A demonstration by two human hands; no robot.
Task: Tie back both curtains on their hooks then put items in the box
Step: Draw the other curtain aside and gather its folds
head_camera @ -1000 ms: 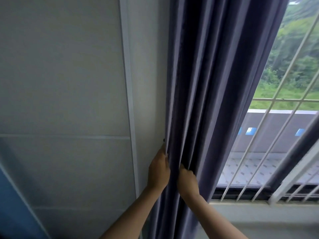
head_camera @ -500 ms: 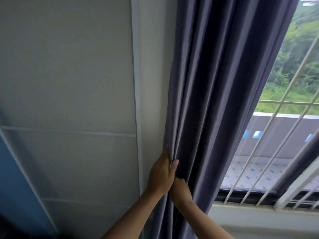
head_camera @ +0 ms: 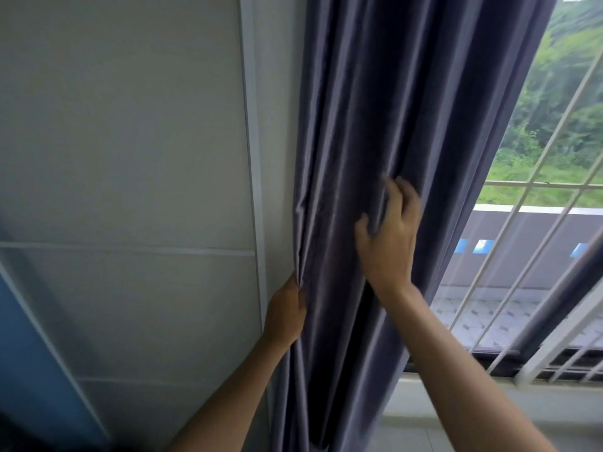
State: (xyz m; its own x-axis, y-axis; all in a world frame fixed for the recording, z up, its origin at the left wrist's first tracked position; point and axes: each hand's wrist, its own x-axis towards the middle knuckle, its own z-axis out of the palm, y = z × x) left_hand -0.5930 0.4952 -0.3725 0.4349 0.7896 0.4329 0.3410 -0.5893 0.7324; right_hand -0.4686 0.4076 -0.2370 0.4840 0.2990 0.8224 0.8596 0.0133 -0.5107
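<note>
Two bare forearms enter from the bottom edge, both reaching up to the curtain [head_camera: 375,125].

Left hand [head_camera: 284,316]: closed, pinching the curtain's wall-side edge. Cloth bunches into tight pleats just above the grip.

Right hand [head_camera: 388,236]: higher and further toward the window, fingers [head_camera: 396,194] spread and curled against the front folds. Blurred; looks like raking or gathering, not a firm hold. Cannot tell whether any fold is actually caught.

Curtain: grey-purple, hangs full height in deep vertical folds between the wall [head_camera: 130,158] and the window [head_camera: 538,223]. Its wall-side edge lies close to the white trim [head_camera: 251,125]. No hook or tie-back visible; if present, it is behind the cloth or out of view.

Handling, judged: soft, fairly thick fabric with a slight sheen, so limp and probably a little slippery. Folds will spill out of a loose grip. Best hold is around the whole bundle at about the left hand's height, both edges gathered in, squeezed firmly before any tie goes round.

Further back: white window bars [head_camera: 509,256], a wall outside, green trees beyond. A second curtain's edge [head_camera: 574,282] shows at lower right.

Step, judged: gathering the first curtain; tying not yet done. Box and items not in view.
</note>
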